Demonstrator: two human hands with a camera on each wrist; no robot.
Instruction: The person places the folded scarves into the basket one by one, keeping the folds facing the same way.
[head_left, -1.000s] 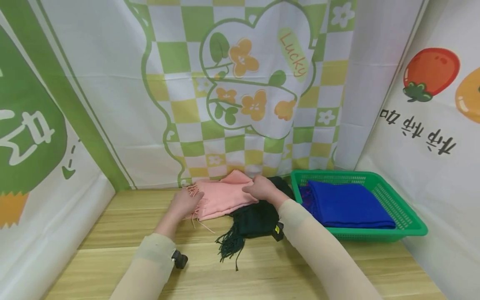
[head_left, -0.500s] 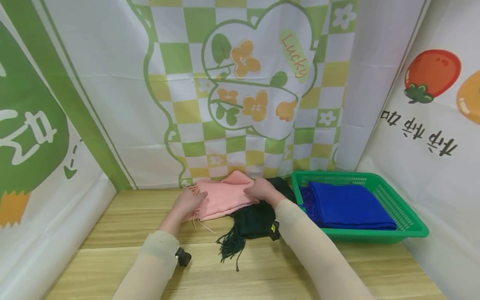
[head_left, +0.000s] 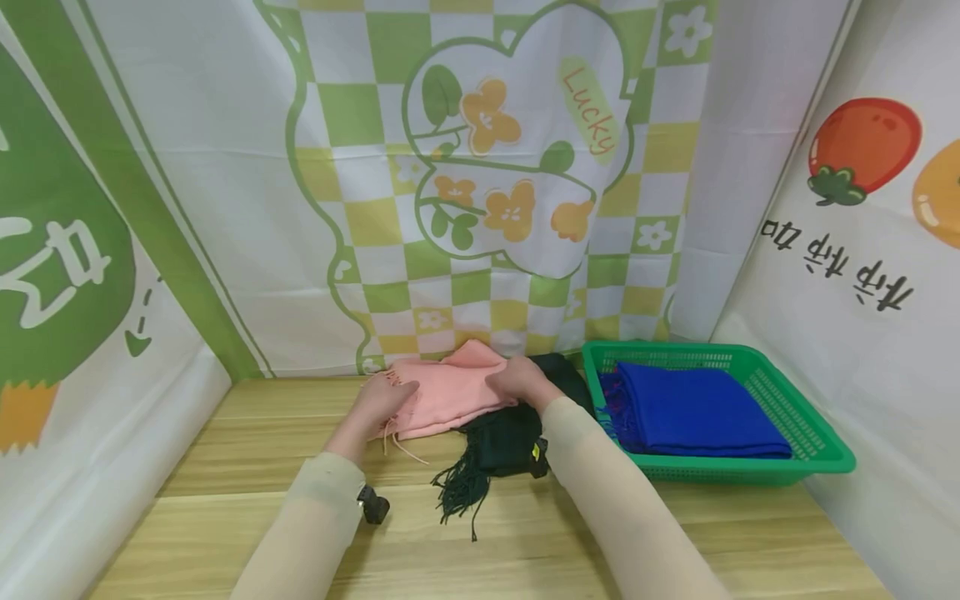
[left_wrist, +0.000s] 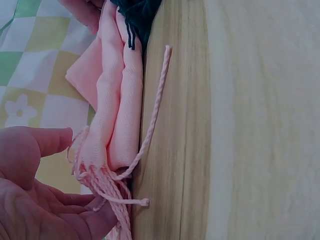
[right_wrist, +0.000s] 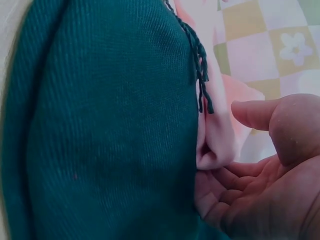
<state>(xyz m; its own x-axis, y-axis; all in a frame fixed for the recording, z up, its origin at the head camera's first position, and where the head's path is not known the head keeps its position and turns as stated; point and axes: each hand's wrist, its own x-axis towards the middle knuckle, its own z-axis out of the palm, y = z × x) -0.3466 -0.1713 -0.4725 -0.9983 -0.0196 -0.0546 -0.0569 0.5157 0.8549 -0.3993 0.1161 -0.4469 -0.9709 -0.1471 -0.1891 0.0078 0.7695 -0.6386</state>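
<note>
A wooden table [head_left: 247,454] stands before printed cloth backdrops, the middle one green-and-yellow checked with flowers. At left, the left hand [head_left: 378,400] rests on the fringed end of a folded pink scarf [head_left: 450,393], palm open and fingers under the tassels, nothing gripped. The scarf lies at the table's back edge, partly over a dark green scarf [head_left: 506,442]. The right hand [head_left: 517,379] lies on the pink scarf's other end, fingers loosely cupping the fold. At right, a green basket [head_left: 817,433] holds a blue cloth [head_left: 693,408].
</note>
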